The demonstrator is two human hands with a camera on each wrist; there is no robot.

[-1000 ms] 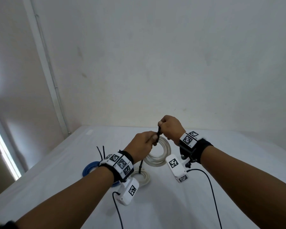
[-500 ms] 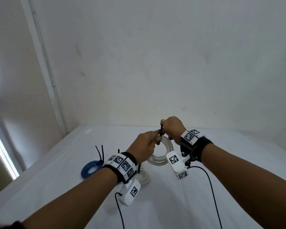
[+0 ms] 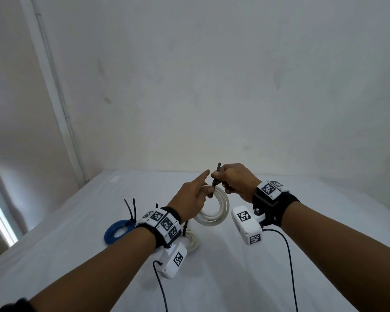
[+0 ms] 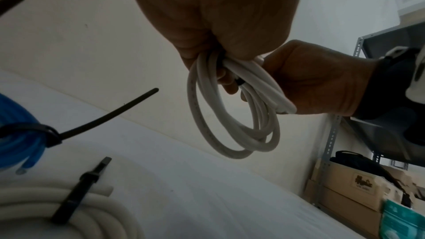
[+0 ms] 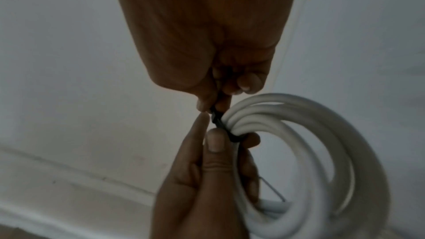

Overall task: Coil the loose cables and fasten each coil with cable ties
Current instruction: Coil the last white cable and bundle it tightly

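White table (image 3: 246, 278) against a plain wall, with a blue coil (image 3: 116, 230) and another white coil (image 3: 190, 243) already tied and lying near left. The left hand (image 3: 189, 199) is pinching the white cable coil (image 3: 214, 208) up off the table, index finger sticking out, probably to keep the loops bunched while the right hand (image 3: 233, 181) is pinching the black cable tie (image 3: 215, 177) tail, likely cinching it. The tie's head is hiding behind fingers, so I can't tell if it's locked.

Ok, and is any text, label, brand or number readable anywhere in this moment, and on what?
Cardboard box on the shelf: a dark script logo with a smaller line under it, too blurred to read.
Teal packet: pale marks, unreadable.
Wrist bands and camera housings: black-and-white square code markers only; tiny marks beside them are too small to read.
No other text.
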